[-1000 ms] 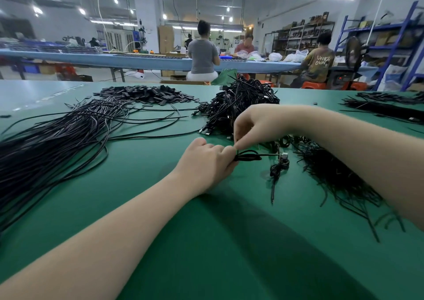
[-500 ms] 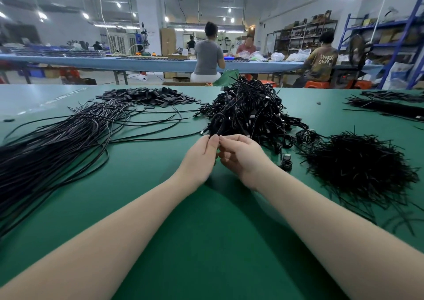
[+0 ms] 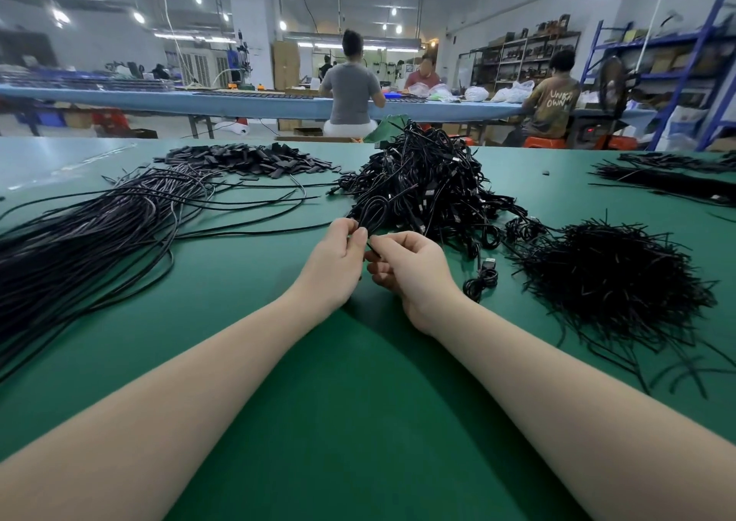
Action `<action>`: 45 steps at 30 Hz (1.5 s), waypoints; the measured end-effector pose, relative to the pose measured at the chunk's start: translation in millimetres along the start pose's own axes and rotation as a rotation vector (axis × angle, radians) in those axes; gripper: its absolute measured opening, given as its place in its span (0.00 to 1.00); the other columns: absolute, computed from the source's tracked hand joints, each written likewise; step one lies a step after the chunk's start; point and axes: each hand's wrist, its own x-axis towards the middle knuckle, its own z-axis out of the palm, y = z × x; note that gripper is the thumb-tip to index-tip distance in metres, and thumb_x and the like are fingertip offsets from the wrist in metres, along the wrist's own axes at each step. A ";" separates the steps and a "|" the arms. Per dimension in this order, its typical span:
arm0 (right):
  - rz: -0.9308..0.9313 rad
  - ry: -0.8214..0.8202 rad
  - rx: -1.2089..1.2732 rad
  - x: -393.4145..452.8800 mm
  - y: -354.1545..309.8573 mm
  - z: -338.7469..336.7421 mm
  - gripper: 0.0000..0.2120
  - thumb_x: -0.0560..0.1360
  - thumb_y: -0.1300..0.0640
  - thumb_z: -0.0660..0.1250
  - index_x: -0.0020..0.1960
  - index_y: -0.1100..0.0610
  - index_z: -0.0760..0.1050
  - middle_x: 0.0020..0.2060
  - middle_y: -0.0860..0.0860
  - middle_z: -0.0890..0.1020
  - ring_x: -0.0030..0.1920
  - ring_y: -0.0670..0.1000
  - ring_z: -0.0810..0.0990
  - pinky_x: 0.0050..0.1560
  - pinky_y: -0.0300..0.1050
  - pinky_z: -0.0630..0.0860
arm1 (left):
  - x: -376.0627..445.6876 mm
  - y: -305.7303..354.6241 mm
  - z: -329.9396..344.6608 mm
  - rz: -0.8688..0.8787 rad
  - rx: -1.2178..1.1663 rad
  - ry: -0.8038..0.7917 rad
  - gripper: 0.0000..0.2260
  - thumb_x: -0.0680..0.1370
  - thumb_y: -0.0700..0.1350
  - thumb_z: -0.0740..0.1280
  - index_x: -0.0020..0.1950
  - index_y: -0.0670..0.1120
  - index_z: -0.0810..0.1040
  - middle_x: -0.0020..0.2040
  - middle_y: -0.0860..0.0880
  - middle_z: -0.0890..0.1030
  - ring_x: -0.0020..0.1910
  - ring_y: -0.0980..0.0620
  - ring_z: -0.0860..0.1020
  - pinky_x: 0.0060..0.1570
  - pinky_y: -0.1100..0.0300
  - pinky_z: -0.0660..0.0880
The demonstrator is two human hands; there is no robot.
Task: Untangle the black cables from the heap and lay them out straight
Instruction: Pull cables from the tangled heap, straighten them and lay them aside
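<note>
I have both hands together at the centre of the green table mat (image 3: 358,421). My left hand (image 3: 336,262) has its thumb and forefinger pinched on a looped black cable (image 3: 372,212), the other fingers curled loosely behind. My right hand (image 3: 410,269) is curled too, its thumb and forefinger nipping the same cable just below the left hand's grip; the two hands nearly touch. The loop rises toward 12 o'clock and runs into the tangled heap (image 3: 422,186), which sits just beyond my fingertips.

Half a second ago the fingers met with no cable showing between them; now the loop stands up plainly above the left thumb, and the hands have drawn a little nearer the heap.

The cables are thin, round and matte black. At 9 o'clock lies a long bundle of straightened cables (image 3: 79,242), sweeping in shallow curves. At 3 o'clock is a bristly mound of short black ties (image 3: 609,277). Between it and my right wrist lies a small coiled cable with a USB plug (image 3: 488,267). At 11 o'clock is a flat pile of small black strips (image 3: 247,158).
</note>
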 end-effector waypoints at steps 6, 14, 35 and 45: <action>-0.013 -0.058 -0.214 -0.7 -1.3 -2.4 0.05 0.74 0.57 0.70 0.44 0.60 0.80 0.31 0.49 0.82 0.27 0.44 0.76 0.32 0.36 0.75 | -1.9 0.2 -5.1 -0.043 -0.120 -0.033 0.06 0.83 0.47 0.55 0.55 0.47 0.69 0.39 0.50 0.72 0.31 0.55 0.67 0.33 0.63 0.66; -0.094 -0.181 -0.498 1.5 -21.3 -15.6 0.06 0.74 0.58 0.70 0.38 0.54 0.81 0.30 0.47 0.83 0.28 0.42 0.78 0.31 0.34 0.75 | -4.9 6.5 -9.4 -0.055 -0.088 -0.106 0.06 0.83 0.47 0.56 0.47 0.51 0.68 0.38 0.50 0.70 0.31 0.55 0.66 0.32 0.63 0.65; -1.439 -0.037 -1.353 -7.6 -22.4 -23.7 0.06 0.70 0.67 0.73 0.35 0.64 0.78 0.33 0.56 0.80 0.49 0.58 0.84 0.45 0.50 0.81 | 8.0 60.9 -62.3 -0.783 -0.217 -0.604 0.10 0.66 0.50 0.63 0.26 0.49 0.75 0.23 0.55 0.72 0.21 0.57 0.72 0.28 0.67 0.66; -0.546 -0.012 -0.695 -5.6 -18.7 -10.1 0.04 0.74 0.61 0.68 0.40 0.60 0.77 0.34 0.53 0.81 0.35 0.50 0.79 0.39 0.44 0.77 | 10.4 52.4 -48.7 -0.211 0.028 -0.162 0.14 0.77 0.57 0.65 0.38 0.50 0.76 0.35 0.55 0.79 0.38 0.57 0.77 0.38 0.63 0.73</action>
